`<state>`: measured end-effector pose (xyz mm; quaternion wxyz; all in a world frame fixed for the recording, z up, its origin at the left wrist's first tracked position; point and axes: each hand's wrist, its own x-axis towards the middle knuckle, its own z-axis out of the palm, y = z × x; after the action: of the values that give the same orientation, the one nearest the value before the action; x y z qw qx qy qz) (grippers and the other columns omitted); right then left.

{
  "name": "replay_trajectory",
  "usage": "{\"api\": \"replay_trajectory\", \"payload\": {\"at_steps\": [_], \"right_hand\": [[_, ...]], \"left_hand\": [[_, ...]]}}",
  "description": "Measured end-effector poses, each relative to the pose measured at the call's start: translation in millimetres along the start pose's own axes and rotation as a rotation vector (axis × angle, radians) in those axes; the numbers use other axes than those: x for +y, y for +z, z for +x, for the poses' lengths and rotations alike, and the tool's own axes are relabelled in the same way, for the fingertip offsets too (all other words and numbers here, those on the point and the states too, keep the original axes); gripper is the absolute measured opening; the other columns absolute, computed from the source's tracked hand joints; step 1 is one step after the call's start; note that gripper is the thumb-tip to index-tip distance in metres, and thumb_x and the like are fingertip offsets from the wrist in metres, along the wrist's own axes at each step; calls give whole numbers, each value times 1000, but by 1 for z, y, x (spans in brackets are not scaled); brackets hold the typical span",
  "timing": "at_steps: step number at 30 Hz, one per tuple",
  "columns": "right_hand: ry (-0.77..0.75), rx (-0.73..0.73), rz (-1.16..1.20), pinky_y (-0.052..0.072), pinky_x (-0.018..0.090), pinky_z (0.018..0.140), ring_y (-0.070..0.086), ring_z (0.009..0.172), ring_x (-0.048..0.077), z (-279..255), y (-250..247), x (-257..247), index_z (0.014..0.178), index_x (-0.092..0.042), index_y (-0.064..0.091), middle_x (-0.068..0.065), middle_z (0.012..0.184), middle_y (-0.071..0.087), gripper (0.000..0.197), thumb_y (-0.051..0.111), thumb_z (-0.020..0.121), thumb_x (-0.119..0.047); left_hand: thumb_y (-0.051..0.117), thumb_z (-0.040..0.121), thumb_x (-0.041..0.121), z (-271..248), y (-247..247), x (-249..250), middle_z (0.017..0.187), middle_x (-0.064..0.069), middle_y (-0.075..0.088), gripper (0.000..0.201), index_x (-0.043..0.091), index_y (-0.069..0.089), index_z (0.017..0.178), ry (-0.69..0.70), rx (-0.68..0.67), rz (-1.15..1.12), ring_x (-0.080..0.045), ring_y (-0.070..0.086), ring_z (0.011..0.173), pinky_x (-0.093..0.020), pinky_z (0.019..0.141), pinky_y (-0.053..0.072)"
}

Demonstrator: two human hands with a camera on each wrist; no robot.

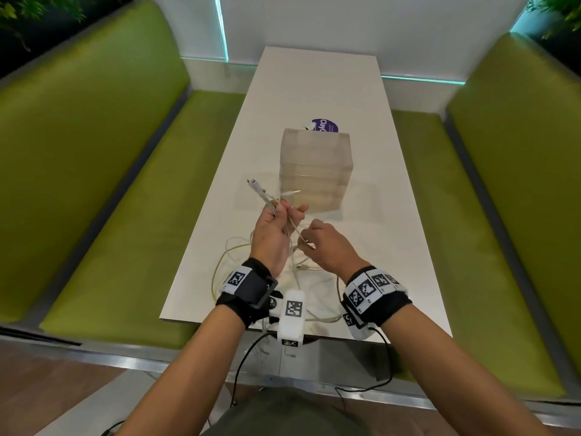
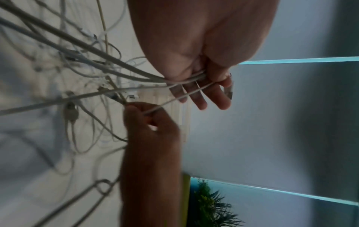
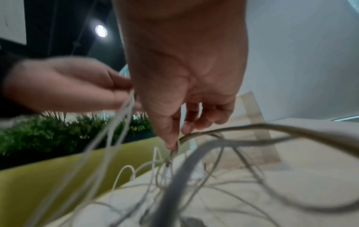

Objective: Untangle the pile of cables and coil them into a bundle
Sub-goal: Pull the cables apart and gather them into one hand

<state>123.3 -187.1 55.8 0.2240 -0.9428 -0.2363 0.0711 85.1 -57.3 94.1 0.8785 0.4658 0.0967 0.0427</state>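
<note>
A tangle of thin white cables [image 1: 301, 267] lies on the near end of the white table [image 1: 314, 83]. My left hand [image 1: 279, 215] is raised above it and grips several strands, whose plug ends [image 1: 256, 185] stick out up and to the left. In the left wrist view those strands [image 2: 116, 67] fan from my left hand's fingers [image 2: 202, 92] down to the pile. My right hand [image 1: 309, 237] is just right of the left one and pinches a single strand [image 3: 194, 135] between thumb and forefinger [image 3: 170, 142]. The left wrist view shows my right hand [image 2: 147, 116] holding that strand taut.
A translucent box [image 1: 316, 165] stands mid-table just beyond my hands, with a purple round sticker [image 1: 325, 124] behind it. Green benches [image 1: 110, 184] flank the table on both sides. Some cable loops hang over the table's near edge [image 1: 314, 317].
</note>
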Motion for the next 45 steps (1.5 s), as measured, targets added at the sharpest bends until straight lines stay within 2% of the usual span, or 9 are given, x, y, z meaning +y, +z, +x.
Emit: {"api": "replay_trajectory", "payload": {"at_steps": [6, 12, 18, 21, 25, 30, 36, 41, 45], "right_hand": [[43, 274, 1, 41, 32, 64, 55, 84, 28, 12, -5, 8, 99, -8, 64, 10, 98, 54, 16, 55, 93, -20], [131, 285, -12, 44, 36, 63, 55, 76, 31, 20, -14, 15, 99, -8, 56, 10, 95, 54, 16, 48, 95, -22], [186, 260, 270, 51, 43, 75, 59, 84, 29, 29, -22, 13, 95, -10, 63, 6, 92, 56, 16, 49, 92, -16], [166, 278, 466, 55, 45, 72, 65, 78, 29, 27, -25, 4, 95, -10, 69, 6, 91, 64, 22, 48, 90, -10], [54, 276, 447, 50, 36, 73, 60, 74, 20, 25, -29, -16, 98, -9, 73, 9, 87, 68, 21, 53, 91, -7], [-16, 232, 290, 46, 33, 74, 55, 80, 21, 26, -28, -25, 105, -6, 72, 12, 90, 60, 25, 52, 90, -3], [-37, 316, 98, 39, 29, 62, 56, 74, 25, 28, -17, -14, 98, -5, 67, 8, 88, 55, 15, 57, 94, -16], [111, 285, 43, 37, 30, 63, 56, 77, 33, 29, -10, 16, 98, -1, 63, 14, 93, 53, 21, 50, 98, -18], [125, 296, 186, 39, 29, 69, 55, 79, 23, 29, -11, 27, 99, -3, 69, 8, 91, 54, 20, 56, 95, -18]], "left_hand": [[29, 104, 14, -3, 0, 22, 51, 4, 46, 26, 10, 49, 87, 13, -26, -84, -13, 58, 56, -39, 90, 48], [31, 103, 13, -10, 4, 48, 52, 6, 42, 26, 11, 50, 85, 68, -56, -174, -9, 40, 48, -27, 66, 41], [33, 103, 22, -6, -8, 55, 54, 6, 37, 27, 13, 50, 85, 110, 25, -111, -8, 27, 49, -20, 51, 29], [44, 98, 35, 0, -25, 38, 58, 7, 32, 25, 13, 51, 89, 62, 118, 209, -7, 27, 51, -22, 53, 27], [64, 83, 40, -3, -25, 18, 60, 12, 47, 30, 12, 55, 88, -16, 29, 536, -4, 40, 53, -20, 54, 35], [61, 91, 13, -3, -5, 9, 48, 17, 52, 16, 13, 58, 76, -10, -1, 560, 4, 44, 43, -10, 48, 35], [56, 93, 12, 0, 0, 20, 53, 6, 33, 18, 8, 49, 77, 0, 67, 432, -9, 27, 47, -25, 50, 25], [53, 94, 10, -2, 6, 62, 52, 7, 38, 13, 8, 56, 81, 114, 132, 265, -5, 34, 43, -18, 47, 35], [54, 93, 12, -3, -5, 86, 61, 0, 36, 12, 10, 55, 81, 189, 165, 170, -8, 35, 48, -16, 45, 36]]}}
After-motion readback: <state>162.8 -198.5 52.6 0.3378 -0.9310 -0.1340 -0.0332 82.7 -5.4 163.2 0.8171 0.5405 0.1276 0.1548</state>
